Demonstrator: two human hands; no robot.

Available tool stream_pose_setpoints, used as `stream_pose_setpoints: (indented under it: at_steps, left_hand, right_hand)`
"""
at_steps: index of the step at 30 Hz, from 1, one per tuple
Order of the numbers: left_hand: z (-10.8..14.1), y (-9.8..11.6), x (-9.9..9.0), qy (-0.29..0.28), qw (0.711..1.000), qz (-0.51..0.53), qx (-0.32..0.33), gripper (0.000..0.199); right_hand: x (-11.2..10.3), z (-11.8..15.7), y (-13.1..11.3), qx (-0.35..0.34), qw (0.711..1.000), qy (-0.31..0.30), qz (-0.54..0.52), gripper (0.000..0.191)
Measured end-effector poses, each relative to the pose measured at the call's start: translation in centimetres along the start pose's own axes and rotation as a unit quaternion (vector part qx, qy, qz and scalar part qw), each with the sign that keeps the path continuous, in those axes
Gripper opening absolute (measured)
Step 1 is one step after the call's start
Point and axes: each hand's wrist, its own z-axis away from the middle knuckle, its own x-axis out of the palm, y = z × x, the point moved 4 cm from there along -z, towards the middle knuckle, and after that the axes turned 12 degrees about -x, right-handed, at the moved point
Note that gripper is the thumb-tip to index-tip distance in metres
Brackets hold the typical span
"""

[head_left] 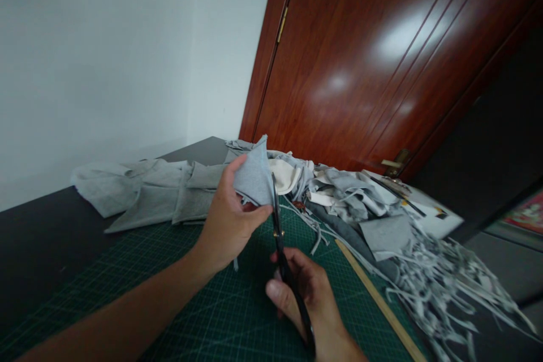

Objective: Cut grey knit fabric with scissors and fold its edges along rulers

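Note:
Pinched in my left hand is a grey piece of fabric, held up above the green cutting mat. My right hand is closed round the handles of black scissors, whose blades point upward. The blades lie along the right edge of the fabric, close to my left thumb. Whether they are biting into the cloth I cannot tell. Part of the handles is hidden by my right fingers.
Grey fabric pieces lie to the left on the dark table. A heap of grey and white cloth and thin fabric strips spread to the right. A wooden ruler rests on the mat; behind stands a brown door.

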Motion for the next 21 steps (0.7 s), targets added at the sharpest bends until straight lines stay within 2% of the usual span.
stream_pose_setpoints:
  at_steps: [11, 17, 21]
  left_hand:
    - [0.04, -0.03, 0.04, -0.004, 1.0, 0.028, -0.01, 0.097]
    - [0.18, -0.21, 0.03, 0.001, 0.998, 0.059, -0.037, 0.09]
    - [0.19, -0.18, 0.1, -0.005, 0.996, 0.079, -0.042, 0.094]
  right_hand:
    - [-0.07, 0.21, 0.74, 0.001, 0.999, 0.032, 0.009, 0.052]
    - [-0.05, 0.31, 0.96, 0.007, 1.0, 0.027, 0.002, 0.054]
    - [0.1, 0.49, 0.86, 0.011, 1.0, 0.021, 0.0, 0.054]
